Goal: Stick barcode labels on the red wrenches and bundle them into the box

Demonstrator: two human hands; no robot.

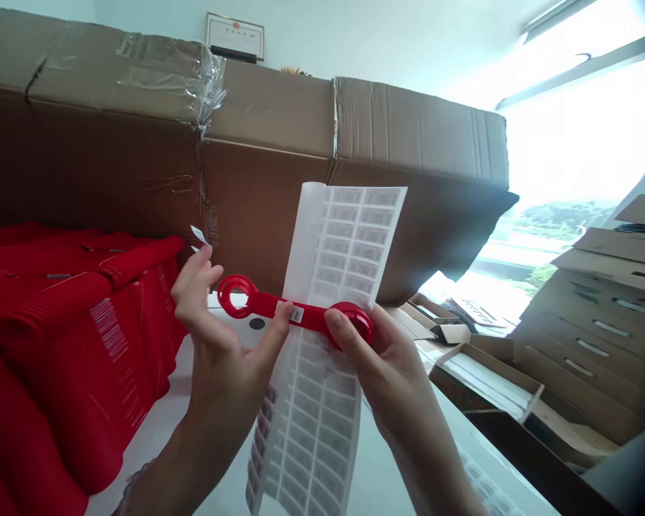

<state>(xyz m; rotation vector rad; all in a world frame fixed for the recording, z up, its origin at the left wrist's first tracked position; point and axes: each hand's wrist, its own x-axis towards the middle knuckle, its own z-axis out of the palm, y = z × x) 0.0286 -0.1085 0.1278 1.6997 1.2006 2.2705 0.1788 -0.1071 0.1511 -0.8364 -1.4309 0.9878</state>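
A red ring-ended plastic piece (312,315) lies across a backing sheet of barcode labels (355,244). My right hand (379,351) grips its right ring, thumb on top and fingers behind, with the sheet there too. A small barcode label (297,314) sits on the red strap. The thumb of my left hand (220,322) presses at that label's left edge, while the other fingers are raised and apart from the piece. Small white label scraps (199,235) cling to or rest at the left fingertips. Below the piece, the sheet hangs down in a curve.
Stacked red pieces (75,358) with barcode labels fill the left side of the white table (155,430). A large taped cardboard box (269,201) stands behind. On the right are an open carton (489,380) and piled brown boxes (591,322) near the window.
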